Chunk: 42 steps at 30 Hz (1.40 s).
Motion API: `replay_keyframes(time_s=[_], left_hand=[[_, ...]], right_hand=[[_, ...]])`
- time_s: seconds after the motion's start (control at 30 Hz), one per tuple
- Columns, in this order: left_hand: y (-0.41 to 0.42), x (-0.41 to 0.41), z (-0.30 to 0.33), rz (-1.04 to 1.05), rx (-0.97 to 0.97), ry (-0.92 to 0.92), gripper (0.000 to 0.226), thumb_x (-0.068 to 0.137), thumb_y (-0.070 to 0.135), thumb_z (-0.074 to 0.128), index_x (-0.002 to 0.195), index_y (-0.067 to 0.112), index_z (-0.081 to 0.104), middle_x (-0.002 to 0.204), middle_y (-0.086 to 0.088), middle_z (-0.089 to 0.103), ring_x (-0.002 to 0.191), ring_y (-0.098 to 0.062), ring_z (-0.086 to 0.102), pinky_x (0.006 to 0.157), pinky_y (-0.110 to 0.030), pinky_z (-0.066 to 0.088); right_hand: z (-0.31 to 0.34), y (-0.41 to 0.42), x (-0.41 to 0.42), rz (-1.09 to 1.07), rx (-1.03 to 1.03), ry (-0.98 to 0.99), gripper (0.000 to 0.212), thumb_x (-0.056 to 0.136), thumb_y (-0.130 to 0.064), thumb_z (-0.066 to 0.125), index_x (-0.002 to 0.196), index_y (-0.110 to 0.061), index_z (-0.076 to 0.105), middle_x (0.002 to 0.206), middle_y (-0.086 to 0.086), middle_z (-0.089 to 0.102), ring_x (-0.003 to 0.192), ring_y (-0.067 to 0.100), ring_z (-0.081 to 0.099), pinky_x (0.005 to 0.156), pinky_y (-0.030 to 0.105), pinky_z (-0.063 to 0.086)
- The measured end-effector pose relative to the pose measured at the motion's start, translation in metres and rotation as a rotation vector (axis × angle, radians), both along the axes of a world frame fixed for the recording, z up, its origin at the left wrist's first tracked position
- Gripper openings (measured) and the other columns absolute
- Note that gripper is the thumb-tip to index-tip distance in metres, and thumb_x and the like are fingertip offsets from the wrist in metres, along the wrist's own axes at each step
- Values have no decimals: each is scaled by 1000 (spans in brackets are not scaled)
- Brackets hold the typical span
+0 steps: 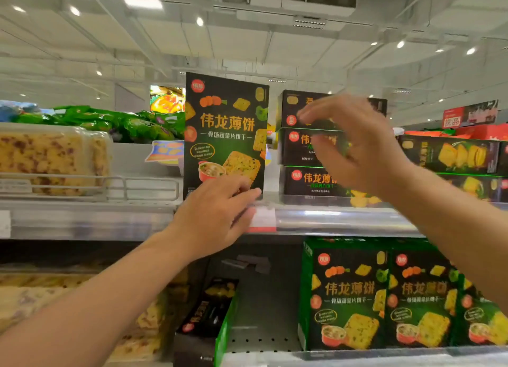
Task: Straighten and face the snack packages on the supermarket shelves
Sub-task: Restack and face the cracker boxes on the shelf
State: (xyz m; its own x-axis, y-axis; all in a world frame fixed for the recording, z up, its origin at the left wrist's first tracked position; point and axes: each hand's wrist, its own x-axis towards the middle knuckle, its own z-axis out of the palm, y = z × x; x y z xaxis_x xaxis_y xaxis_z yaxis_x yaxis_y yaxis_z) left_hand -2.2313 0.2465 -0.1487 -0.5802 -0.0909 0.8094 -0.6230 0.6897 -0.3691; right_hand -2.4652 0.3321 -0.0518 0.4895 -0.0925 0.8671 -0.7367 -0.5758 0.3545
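Dark-green cardboard, printed with orange lettering, marks the upright cracker box [225, 136] standing on the upper shelf [343, 221], its front panel turned outward so the label reads from the aisle. Left hand [217, 210]: raised from below, fingers extended and nearly straight, tips touching the lower right corner of the box, apparently to steady it or nudge its base square with the shelf edge; nothing is gripped. Right hand [354, 144]: lifted higher and to the right, blurred, fingers spread and loosely bent, holding nothing, hovering in front of the stack of flat-lying boxes [305, 152] just right of the upright one. That stack shows narrow side panels only, so it probably awaits standing or aligning. On the lower shelf, faced boxes of the same kind [349, 295] stand side by side at right, while a fallen box [209, 306] lies tilted in the gap to their left. Clear trays of cakes [52, 158] occupy the left bay behind a wire rail.
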Motion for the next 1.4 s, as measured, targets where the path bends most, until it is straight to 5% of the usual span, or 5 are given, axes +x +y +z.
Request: replay_keyframes(time_s=[0.37,0.5,0.77,0.97,1.4], left_hand=[[-4,46,-36,195,-83,-3,40,96,14,49,130,-4,57,137,-21,54,130,-38,49,108,-52,38],[-1,46,-40,216,-67,27,43,97,16,46,135,-2,53,146,-19,47,138,-35,41,115,-50,30],[31,65,-106,97,148,-72,49,96,21,47,142,3,45,155,-14,33,146,-29,25,117,-52,25],[49,72,-114,-195,959,204,73,83,71,48,146,44,24,146,27,33,130,10,33,104,-23,38],[47,37,-83,-394,1221,291,73,79,17,78,129,56,40,117,19,62,104,9,59,67,-8,51]], right_hand=[[-252,-27,100,-97,796,333,88,77,-52,68,148,-33,20,156,-9,24,142,11,20,113,23,8],[-273,-38,109,-157,740,269,80,72,-47,74,139,-30,34,140,-10,43,128,10,38,106,21,27],[-269,-33,109,-130,672,170,69,72,-32,75,134,-21,47,131,-4,54,123,13,47,104,28,42],[-197,0,92,-18,864,-247,76,65,-51,66,136,-34,45,117,-30,50,108,-10,50,89,10,45],[-137,44,50,419,1071,-758,64,66,-33,82,126,-34,58,115,-8,69,107,15,66,79,31,57]])
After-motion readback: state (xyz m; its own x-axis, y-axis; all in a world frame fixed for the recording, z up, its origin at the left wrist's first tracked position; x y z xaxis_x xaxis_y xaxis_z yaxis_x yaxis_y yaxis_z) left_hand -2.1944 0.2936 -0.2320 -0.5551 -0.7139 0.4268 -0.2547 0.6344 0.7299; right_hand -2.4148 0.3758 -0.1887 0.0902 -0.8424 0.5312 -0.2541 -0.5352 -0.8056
